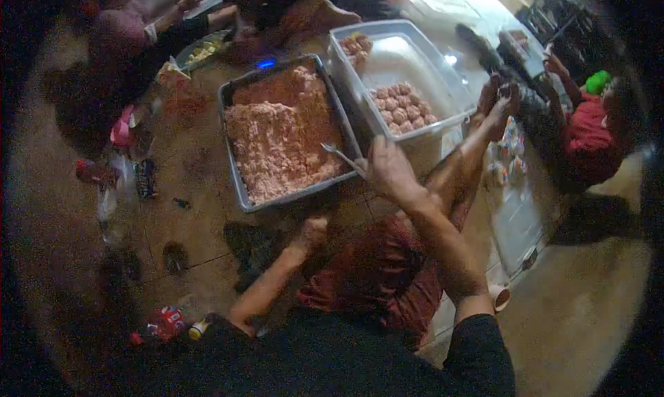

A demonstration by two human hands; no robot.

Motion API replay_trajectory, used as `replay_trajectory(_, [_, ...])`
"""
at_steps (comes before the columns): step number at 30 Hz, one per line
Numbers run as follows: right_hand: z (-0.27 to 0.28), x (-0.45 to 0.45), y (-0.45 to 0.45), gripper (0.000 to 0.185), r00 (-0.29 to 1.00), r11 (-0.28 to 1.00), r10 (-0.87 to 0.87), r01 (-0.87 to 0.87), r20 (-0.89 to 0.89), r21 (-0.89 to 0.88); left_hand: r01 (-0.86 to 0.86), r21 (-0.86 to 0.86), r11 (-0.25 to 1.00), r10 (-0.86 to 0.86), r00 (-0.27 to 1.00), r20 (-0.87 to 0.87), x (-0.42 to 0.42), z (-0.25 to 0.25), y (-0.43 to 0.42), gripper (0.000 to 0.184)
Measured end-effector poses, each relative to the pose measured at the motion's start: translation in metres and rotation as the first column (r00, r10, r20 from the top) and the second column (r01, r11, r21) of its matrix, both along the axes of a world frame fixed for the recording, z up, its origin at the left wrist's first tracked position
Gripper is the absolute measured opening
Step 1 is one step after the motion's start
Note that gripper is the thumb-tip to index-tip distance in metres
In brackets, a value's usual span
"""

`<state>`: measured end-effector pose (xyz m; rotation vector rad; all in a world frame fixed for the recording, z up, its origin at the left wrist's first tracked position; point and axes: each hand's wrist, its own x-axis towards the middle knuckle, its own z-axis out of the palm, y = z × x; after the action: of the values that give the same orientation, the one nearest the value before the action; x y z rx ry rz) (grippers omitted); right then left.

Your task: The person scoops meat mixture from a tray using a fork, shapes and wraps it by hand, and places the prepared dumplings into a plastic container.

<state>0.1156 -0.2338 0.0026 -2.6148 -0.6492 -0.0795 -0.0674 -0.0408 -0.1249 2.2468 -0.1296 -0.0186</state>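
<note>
My right hand (393, 170) is closed around the handle of a metal fork (342, 157), its head slightly blurred and pointing left over the grey tub. That tub (237, 178) holds a wide mass of pink minced meat (266, 144), thicker at the left and scraped thin at the right. My left hand (311, 234) is curled closed just below the tub's near edge; whatever it may hold is hidden. Beyond my right hand stands a clear plastic bin (415, 131) with rows of meatballs (401, 108) in its near corner and more in the far left corner.
Other people sit at the far left, the top and the right, one in a red top (591, 141). A bowl of chopped food (202, 53) lies past the tub. Bottles (166, 322) are at lower left. A clear lid (519, 220) and a cup (499, 299) lie at right.
</note>
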Motion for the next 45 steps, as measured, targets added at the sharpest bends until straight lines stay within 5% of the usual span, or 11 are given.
replay_trajectory(7, [-0.033, 0.03, 0.011, 0.031, 0.794, 0.949, 0.197, -0.008, -0.575, 0.314, 0.105, -0.272, 0.957, -0.15, 0.977, -0.152, 0.027, -0.018, -0.011, 0.026])
replay_trajectory(12, [-0.016, 0.041, 0.064, 0.017, 0.961, 0.926, 0.211, -0.255, -0.179, -0.278, 0.098, -0.324, 0.941, -0.163, 0.97, -0.18, 0.037, -0.024, -0.016, 0.027])
replay_trajectory(19, [0.024, 0.089, 0.072, 0.016, 0.735, 0.928, 0.361, -0.221, 0.573, -0.301, 0.02, -0.602, 0.798, -0.187, 0.958, -0.216, 0.016, -0.04, -0.016, 0.029])
replay_trajectory(27, [-0.178, 0.224, 0.091, 0.043, 0.636, 0.802, 0.282, -0.567, 0.719, 0.187, -0.185, -0.905, 0.383, -0.188, 0.943, -0.273, -0.007, -0.069, -0.019, 0.032])
replay_trajectory(30, [-0.153, 0.18, 0.064, 0.065, 0.475, 0.766, 0.596, -0.579, 0.648, -0.28, -0.239, -0.959, 0.151, -0.199, 0.943, -0.266, -0.011, -0.095, -0.021, 0.033])
replay_trajectory(31, [-0.092, 0.153, 0.057, 0.066, 0.599, 0.691, 0.713, -0.517, 0.364, -0.505, -0.152, -0.938, 0.31, -0.207, 0.953, -0.223, -0.01, -0.105, -0.019, 0.033])
replay_trajectory(32, [-0.026, 0.123, 0.05, 0.067, 0.697, 0.525, 0.715, -0.488, 0.05, -0.697, 0.159, -0.446, 0.881, -0.184, 0.983, -0.013, 0.003, -0.096, -0.013, 0.031])
replay_trajectory(36, [0.001, 0.129, 0.054, 0.055, 0.728, 0.617, 0.682, -0.522, 0.071, -0.589, -0.141, -0.367, 0.92, -0.022, 0.913, -0.406, 0.005, 0.009, -0.001, 0.029])
replay_trajectory(39, [0.018, 0.13, 0.072, 0.045, 0.879, 0.81, 0.436, -0.29, 0.194, -0.509, -0.56, -0.798, 0.222, -0.007, 0.818, -0.576, -0.005, -0.008, 0.005, 0.033])
replay_trajectory(41, [-0.027, 0.143, 0.068, 0.034, 0.549, 0.86, 0.507, -0.273, 0.665, -0.431, -0.245, -0.922, 0.301, -0.153, 0.941, -0.301, -0.003, -0.023, 0.018, 0.039])
replay_trajectory(45, [-0.072, 0.119, 0.063, 0.028, 0.654, 0.76, 0.64, -0.46, 0.403, -0.46, -0.29, -0.737, 0.611, 0.107, 0.952, -0.286, -0.007, 0.036, 0.022, 0.031])
